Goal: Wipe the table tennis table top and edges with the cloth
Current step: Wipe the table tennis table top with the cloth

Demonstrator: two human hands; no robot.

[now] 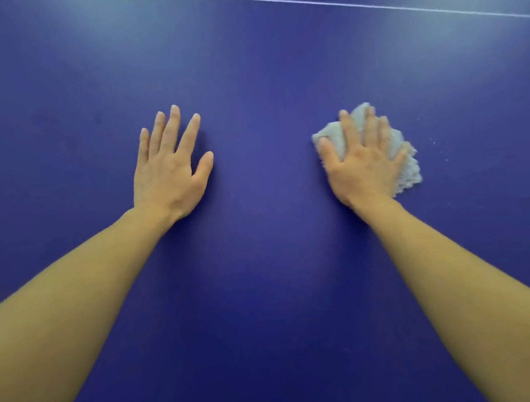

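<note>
We look down on the blue table [253, 74], which fills the whole view. Our left hand [169, 170] lies flat on the table, palm down, with the fingers straight and a little spread; it holds nothing. Our right hand [363, 161] lies palm down on the cloth [408, 164], and its straight fingers press the cloth against the table. They are not curled around it. The cloth is pale and crumpled; it shows past the fingertips, beside the thumb and at the right side of the hand. The cloth and the right hand look a little blurred. The two hands are well apart. A few small pale specks [447, 160] lie on the table just right of the cloth. A thin white line [337, 4] crosses the table far beyond the hands and slopes down to the right
</note>
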